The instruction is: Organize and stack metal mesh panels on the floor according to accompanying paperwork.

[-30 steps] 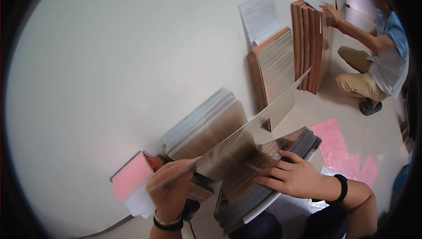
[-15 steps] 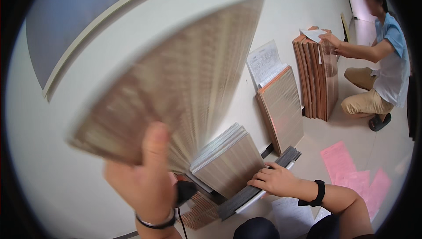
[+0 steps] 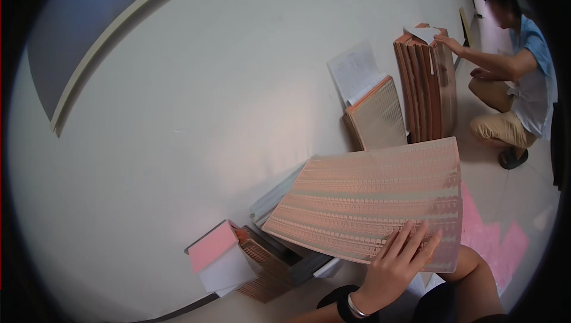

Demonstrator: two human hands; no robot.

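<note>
The copper-toned panel (image 3: pixel 357 198) lies under the left hand (image 3: pixel 394 266), whose fingers spread across its near right part; most of it extends far and left. The right hand is hidden; its grip cannot be told.

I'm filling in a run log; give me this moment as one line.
left hand: spread on copper-toned panel | right hand: hidden | nearby: co-worker's hand at upright stack

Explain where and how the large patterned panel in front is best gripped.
Probably pinch the patterned panel by its lower edge, coming from the near side: it is thin and flat, and that edge lies closest, while the broad face, where the left hand is spread, offers little to close on.
</note>
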